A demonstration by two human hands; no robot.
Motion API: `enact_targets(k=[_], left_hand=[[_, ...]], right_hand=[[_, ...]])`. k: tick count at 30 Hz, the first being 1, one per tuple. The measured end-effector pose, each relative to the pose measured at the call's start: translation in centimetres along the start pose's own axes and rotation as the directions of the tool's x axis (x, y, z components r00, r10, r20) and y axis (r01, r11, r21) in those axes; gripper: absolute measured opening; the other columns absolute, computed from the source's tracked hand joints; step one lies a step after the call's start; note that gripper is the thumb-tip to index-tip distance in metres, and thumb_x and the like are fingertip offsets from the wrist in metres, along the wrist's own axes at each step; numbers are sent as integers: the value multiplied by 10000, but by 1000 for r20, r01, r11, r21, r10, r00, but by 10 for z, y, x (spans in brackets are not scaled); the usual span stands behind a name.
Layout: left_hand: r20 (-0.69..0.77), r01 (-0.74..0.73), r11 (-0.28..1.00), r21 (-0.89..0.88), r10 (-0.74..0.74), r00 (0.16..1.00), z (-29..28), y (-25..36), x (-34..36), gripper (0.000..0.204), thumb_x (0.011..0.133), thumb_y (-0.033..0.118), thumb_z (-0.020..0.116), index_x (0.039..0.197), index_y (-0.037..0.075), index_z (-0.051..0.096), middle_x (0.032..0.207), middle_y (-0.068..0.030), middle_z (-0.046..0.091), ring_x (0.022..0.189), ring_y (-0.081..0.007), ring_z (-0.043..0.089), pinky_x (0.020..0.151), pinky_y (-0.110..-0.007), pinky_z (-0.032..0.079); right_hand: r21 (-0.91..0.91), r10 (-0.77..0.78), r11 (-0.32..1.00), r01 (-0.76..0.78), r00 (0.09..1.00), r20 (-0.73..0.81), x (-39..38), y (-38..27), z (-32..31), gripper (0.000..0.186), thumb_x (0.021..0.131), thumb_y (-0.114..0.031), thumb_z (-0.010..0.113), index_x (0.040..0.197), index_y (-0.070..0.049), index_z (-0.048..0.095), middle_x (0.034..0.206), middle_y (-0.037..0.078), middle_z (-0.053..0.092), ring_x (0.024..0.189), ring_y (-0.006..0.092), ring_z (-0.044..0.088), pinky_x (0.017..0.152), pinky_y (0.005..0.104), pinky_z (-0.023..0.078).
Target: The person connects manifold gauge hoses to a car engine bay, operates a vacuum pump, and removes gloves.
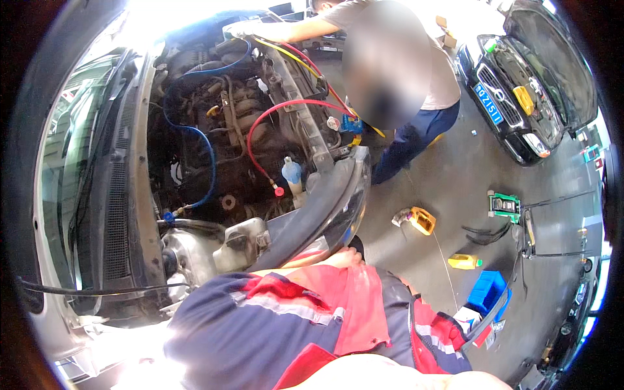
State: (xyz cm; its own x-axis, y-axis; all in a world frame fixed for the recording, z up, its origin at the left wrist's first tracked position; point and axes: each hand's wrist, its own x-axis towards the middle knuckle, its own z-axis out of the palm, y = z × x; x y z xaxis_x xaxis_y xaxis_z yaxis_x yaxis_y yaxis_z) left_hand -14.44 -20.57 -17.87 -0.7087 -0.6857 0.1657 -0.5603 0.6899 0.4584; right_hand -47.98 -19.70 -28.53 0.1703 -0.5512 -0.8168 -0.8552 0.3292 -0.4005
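My left hand (349, 257) is by the car's headlight (348, 224), in front of my red and navy jacket. Its fingers are only partly in sight, small against a dark thing, so their grip is unclear. The bare forearm (305, 261) lies along the fender edge. My right hand is out of sight; only the right sleeve (442, 331) shows. Before me is an open engine bay (227, 130). A blue hose (211, 156) and a red hose (257, 133) run across it, each ending at a coupling. Near me stand a blue-capped reservoir (292, 172) and a whitish plastic tank (240, 244).
A co-worker (442, 71) leans over the far side, a gloved hand (239, 30) above the engine. On the floor are an amber jug (422, 221), a yellow bottle (464, 261), a blue bin (487, 292) and a green floor jack (504, 206). Another car (507, 104) has its hood raised.
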Motion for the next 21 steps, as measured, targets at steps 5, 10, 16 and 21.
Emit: enact_targets(k=[5,10,16,21], left_hand=[[-25,43,994,-97,-45,999,3,1,0,128,732,249,446,678,149,505,651,-38,491,645,-209,518,567,-365,421],[-92,-19,983,185,37,995,-2,2,-1,102,708,244,449,640,173,473,604,-8,446,572,-160,484,459,-295,395],[-80,-66,957,283,93,992,-2,3,-1,114,706,241,449,617,171,464,583,2,426,537,-137,470,413,-255,383],[-10,-70,973,219,74,997,-14,10,6,122,716,247,445,639,159,482,597,-7,446,537,-141,478,422,-274,404]], right_hand=[[9,-8,1000,8,1000,-11,1,3,5,399,760,-358,491,979,-31,560,927,149,588,855,259,554,735,349,422],[29,-34,999,34,999,-4,5,6,13,397,760,-357,493,978,-32,561,927,148,588,858,259,555,736,348,422],[36,-30,999,31,999,-26,2,-1,18,392,758,-356,497,977,-37,562,933,147,587,867,262,554,741,346,422],[-48,25,999,-26,999,-21,7,15,23,402,745,-367,503,1000,-62,561,966,158,572,899,273,548,768,342,419]])
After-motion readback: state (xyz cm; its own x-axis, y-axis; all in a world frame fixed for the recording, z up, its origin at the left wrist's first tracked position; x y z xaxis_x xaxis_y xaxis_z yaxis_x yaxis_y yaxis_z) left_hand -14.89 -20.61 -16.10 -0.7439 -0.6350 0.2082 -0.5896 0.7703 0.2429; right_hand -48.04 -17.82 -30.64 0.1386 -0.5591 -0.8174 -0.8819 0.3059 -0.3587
